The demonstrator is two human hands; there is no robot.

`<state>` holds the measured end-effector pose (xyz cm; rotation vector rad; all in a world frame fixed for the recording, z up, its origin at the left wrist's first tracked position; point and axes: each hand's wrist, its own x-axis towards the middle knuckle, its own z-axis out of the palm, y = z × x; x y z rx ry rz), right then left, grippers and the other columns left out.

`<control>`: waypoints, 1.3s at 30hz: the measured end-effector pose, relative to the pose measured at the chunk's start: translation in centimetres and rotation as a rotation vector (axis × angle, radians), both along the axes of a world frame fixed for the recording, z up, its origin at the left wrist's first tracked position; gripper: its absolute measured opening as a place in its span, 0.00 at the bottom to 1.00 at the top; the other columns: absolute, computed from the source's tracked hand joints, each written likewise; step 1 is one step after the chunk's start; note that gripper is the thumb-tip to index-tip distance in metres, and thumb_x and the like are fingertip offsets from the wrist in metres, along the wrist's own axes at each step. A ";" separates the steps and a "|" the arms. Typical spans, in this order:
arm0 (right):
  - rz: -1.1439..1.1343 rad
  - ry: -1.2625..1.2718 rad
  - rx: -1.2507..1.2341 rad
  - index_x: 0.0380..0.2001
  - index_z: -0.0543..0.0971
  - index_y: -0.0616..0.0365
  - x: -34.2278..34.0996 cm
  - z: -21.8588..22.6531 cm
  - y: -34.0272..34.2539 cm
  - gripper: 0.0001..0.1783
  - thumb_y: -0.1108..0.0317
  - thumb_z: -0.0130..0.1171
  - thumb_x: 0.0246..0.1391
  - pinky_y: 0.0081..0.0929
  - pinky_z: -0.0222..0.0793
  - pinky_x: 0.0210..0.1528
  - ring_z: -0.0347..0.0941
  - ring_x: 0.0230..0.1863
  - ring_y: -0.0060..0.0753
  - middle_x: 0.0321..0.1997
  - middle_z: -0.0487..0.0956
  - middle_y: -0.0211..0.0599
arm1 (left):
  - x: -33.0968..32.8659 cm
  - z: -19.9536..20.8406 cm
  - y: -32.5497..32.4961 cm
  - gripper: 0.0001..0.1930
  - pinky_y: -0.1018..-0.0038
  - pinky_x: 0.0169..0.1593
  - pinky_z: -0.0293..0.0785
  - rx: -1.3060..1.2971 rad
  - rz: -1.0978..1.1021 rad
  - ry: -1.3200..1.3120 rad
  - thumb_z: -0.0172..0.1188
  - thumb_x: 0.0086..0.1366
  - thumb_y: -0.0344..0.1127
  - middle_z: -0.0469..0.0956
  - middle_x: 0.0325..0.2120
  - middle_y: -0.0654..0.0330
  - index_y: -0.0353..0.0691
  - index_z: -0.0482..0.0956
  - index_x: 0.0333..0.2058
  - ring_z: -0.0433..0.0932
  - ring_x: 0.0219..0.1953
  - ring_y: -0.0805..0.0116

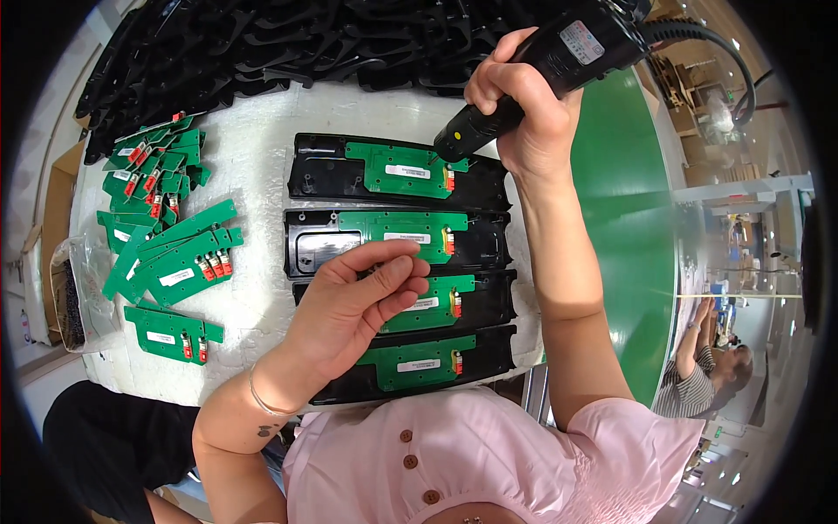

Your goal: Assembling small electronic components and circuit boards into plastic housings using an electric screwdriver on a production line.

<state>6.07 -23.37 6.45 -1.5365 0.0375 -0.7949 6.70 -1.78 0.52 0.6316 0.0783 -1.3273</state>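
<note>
My right hand [537, 109] is wrapped round a black electric screwdriver [567, 57], which slants down to the left. Its thin bit reaches the right part of a green circuit board [384, 157] lying in the farthest black plastic housing [325, 179]. Over the second and third housings hovers my left hand [358, 293], thumb and fingertips pinched together; whatever sits between them is too small to make out. Below it, the nearest housing [489, 354] holds another green board [397, 371]. Four-sided white labels and red-and-white connectors mark the boards, and the hand partly covers the third one.
Loose green boards [179, 279] with red connectors lie piled at the left, beside a clear plastic bag [87, 288]. Many black plastic parts [288, 44] are heaped along the far side. Right of the white padded surface [253, 341] runs a green surface [624, 236]. Another person [707, 375] is farther right.
</note>
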 end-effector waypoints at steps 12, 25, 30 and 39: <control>0.309 -0.275 0.134 0.32 0.65 0.59 -4.1 3.7 4.1 0.11 0.76 0.47 0.41 0.18 0.53 0.22 0.57 0.15 0.16 0.14 0.60 0.20 | 0.3 -0.4 0.2 0.08 0.84 0.39 0.75 -0.048 0.101 0.078 0.53 0.61 0.30 0.76 0.33 0.60 0.36 0.73 0.39 0.76 0.35 0.75; 0.469 -0.227 -0.057 0.34 0.66 0.51 -7.4 6.2 6.9 0.17 0.73 0.59 0.40 0.07 0.61 0.17 0.68 0.15 0.12 0.14 0.71 0.18 | -0.1 -1.9 0.8 0.12 0.82 0.40 0.76 -0.342 0.049 0.310 0.50 0.63 0.39 0.75 0.35 0.57 0.36 0.72 0.39 0.76 0.36 0.72; 0.100 -0.209 -0.071 0.36 0.66 0.56 -4.3 4.0 6.0 0.14 0.72 0.47 0.41 0.20 0.54 0.22 0.57 0.13 0.17 0.13 0.62 0.21 | -1.1 0.5 -0.2 0.20 0.70 0.55 0.65 -0.118 0.002 0.230 0.42 0.67 0.42 0.67 0.47 0.48 0.31 0.65 0.48 0.68 0.50 0.60; -0.077 -0.117 0.072 0.25 0.69 0.64 0.2 0.2 -0.9 0.07 0.81 0.49 0.38 0.23 0.62 0.21 0.64 0.14 0.26 0.14 0.69 0.36 | -0.8 -0.2 0.1 0.14 0.74 0.45 0.73 -0.130 -0.105 0.020 0.39 0.68 0.36 0.73 0.40 0.50 0.32 0.67 0.45 0.74 0.42 0.62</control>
